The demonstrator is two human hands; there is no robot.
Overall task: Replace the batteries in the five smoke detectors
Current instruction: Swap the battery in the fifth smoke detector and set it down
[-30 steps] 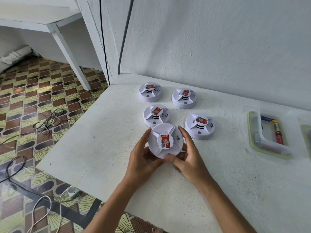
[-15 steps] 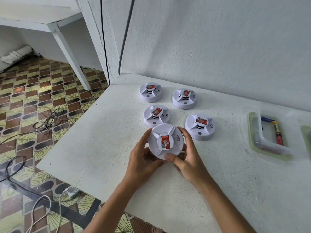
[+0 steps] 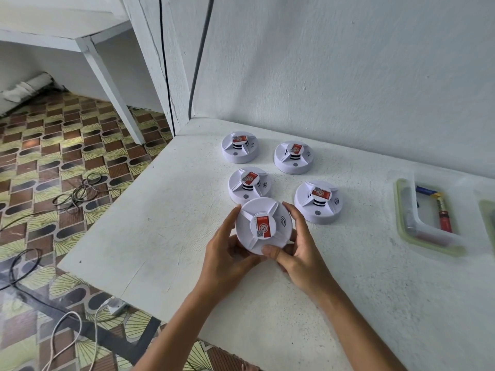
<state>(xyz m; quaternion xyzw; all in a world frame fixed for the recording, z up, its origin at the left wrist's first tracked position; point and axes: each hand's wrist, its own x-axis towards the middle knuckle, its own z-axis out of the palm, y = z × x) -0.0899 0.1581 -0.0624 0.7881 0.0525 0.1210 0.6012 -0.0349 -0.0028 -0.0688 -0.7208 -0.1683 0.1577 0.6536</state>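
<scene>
My left hand (image 3: pixel 227 253) and my right hand (image 3: pixel 300 253) both grasp the same round white plastic smoke detector (image 3: pixel 263 225), raised a little above the white painted desk (image 3: pixel 150 236) near its front edge. The left fingers curl round its left rim with the thumb lying up along the edge, and the right thumb (image 3: pixel 270 251) presses on the near rim while the right fingers wrap the far right side. Its face is turned up toward me, showing three raised ribs, a small sound-wave mark and a red label with a code square (I cannot read the print). Just behind it sits a second white smoke detector (image 3: pixel 249 186), so close that the held one overlaps its near edge from where I look. To the right of that one, beside my right fingers, lies a third white detector (image 3: pixel 318 202). Farther back, near the white plastered wall (image 3: pixel 348 76), are two more, the back left detector (image 3: pixel 240 147) and the back right detector (image 3: pixel 293 157); all four rest flat on the desk with red labels up. Well to the right is a clear plastic tray with a pale green rim (image 3: pixel 401 223), and in it lies a red and gold battery (image 3: pixel 444 219), with another dark blurred piece beside it. Down to my left, past the desk edge, the patterned brown and green tiled floor (image 3: pixel 53 156) carries a tangle of black cable (image 3: pixel 77 194).
</scene>
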